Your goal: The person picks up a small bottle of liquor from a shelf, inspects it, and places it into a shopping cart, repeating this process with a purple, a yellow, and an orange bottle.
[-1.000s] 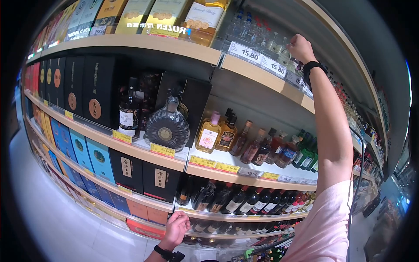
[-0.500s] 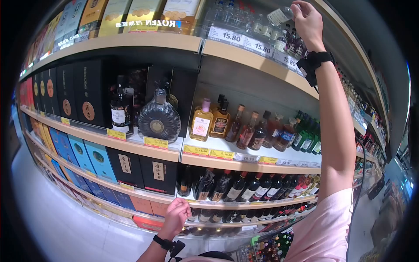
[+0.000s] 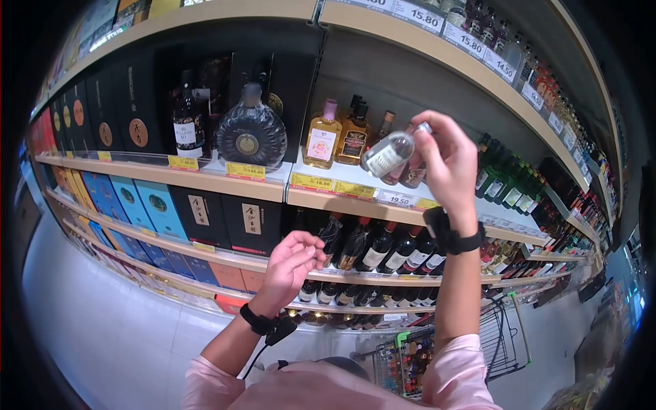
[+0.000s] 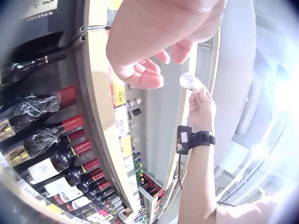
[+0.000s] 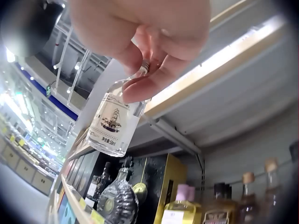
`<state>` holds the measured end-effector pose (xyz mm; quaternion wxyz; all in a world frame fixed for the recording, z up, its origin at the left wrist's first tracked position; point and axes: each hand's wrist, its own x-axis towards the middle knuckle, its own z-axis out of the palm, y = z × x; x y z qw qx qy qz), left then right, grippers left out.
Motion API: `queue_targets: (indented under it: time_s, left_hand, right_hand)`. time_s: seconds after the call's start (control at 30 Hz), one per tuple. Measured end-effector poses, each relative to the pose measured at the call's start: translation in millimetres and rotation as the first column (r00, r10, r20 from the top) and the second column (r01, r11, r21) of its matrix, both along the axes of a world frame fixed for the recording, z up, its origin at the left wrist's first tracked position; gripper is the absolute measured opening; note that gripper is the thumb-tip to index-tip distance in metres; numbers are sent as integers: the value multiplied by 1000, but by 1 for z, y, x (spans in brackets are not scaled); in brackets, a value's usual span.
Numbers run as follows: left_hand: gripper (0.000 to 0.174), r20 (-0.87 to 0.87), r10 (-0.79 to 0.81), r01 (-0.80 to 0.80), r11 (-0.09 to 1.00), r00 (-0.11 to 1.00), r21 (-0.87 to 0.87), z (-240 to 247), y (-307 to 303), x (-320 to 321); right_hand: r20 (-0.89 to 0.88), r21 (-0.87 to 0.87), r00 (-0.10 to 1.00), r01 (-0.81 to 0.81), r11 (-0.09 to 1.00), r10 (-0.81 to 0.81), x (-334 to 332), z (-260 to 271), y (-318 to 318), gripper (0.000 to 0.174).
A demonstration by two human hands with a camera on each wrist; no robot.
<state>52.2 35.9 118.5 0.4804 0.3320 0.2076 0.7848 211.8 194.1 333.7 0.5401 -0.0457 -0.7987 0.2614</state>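
Note:
A small clear bottle (image 3: 389,154) with a pale label hangs tilted from my right hand (image 3: 447,164), whose thumb and fingers pinch its neck. The right wrist view shows a ship drawing on the label of the bottle (image 5: 112,123), below the fingers of my right hand (image 5: 140,37). My left hand (image 3: 290,266) is in front of the wine shelf, lower and to the left of the bottle, touching nothing. Its fingers are loosely bent with nothing in them, as the left wrist view of that hand (image 4: 163,37) also shows.
Shelves of bottles stand ahead: a round dark decanter (image 3: 251,133), a yellow bottle with a pink cap (image 3: 322,140), and wine bottles (image 3: 376,251) below. Small bottles (image 3: 486,27) line the top shelf. A shopping cart (image 3: 502,335) holding several bottles stands at the lower right.
My right hand has come down from the top shelf with the small bottle, now in front of the middle shelf. My left hand has risen. The view has tipped downward.

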Motion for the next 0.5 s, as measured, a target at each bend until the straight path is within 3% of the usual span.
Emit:
queue_targets:
  time_s: [0.13, 0.23, 0.5]
  left_hand:
    - [33, -134, -59, 56, 998, 989, -24, 21, 4, 6]
    - [43, -138, -87, 85, 996, 987, -15, 31, 6, 14]
    - [35, -102, -115, 117, 993, 988, 7, 13, 7, 22]
  right_hand:
    - [47, -161, 992, -109, 981, 118, -8, -55, 1, 17]
    - [57, -376, 974, -181, 909, 218, -9, -83, -9, 19]
    - [-80, -477, 965, -259, 840, 252, -16, -127, -28, 25]
